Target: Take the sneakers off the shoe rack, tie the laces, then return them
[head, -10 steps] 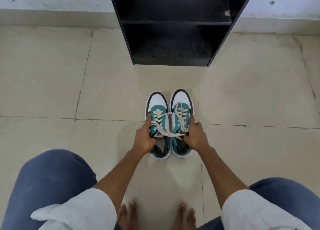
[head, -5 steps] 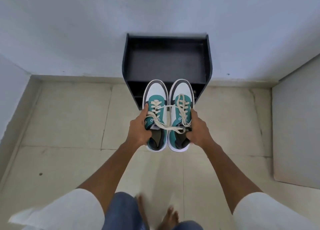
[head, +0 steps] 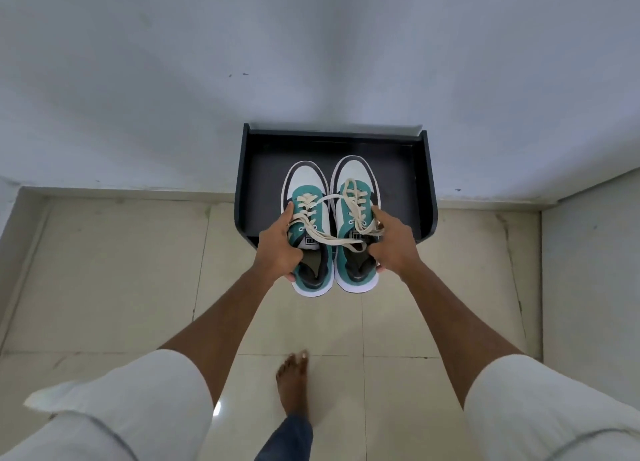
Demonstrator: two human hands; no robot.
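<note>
I hold a pair of teal, white and black sneakers side by side in the air, toes pointing away from me. My left hand [head: 277,252] grips the outer side of the left sneaker [head: 306,197]. My right hand [head: 393,244] grips the outer side of the right sneaker [head: 355,183]. Cream laces [head: 329,233] cross between the two shoes and join them. The toes hang over the top shelf of the black shoe rack [head: 428,190], which stands against the wall; the heels stick out past its front edge.
The rack stands against a pale grey wall [head: 311,62]. A second wall or panel [head: 595,270] closes the right side. Beige floor tiles [head: 114,270] stretch left of the rack. My bare foot [head: 292,377] is on the floor under my arms.
I have stood up from a crouch and lifted both sneakers off the floor. They have moved forward from in front of the rack to above its top shelf.
</note>
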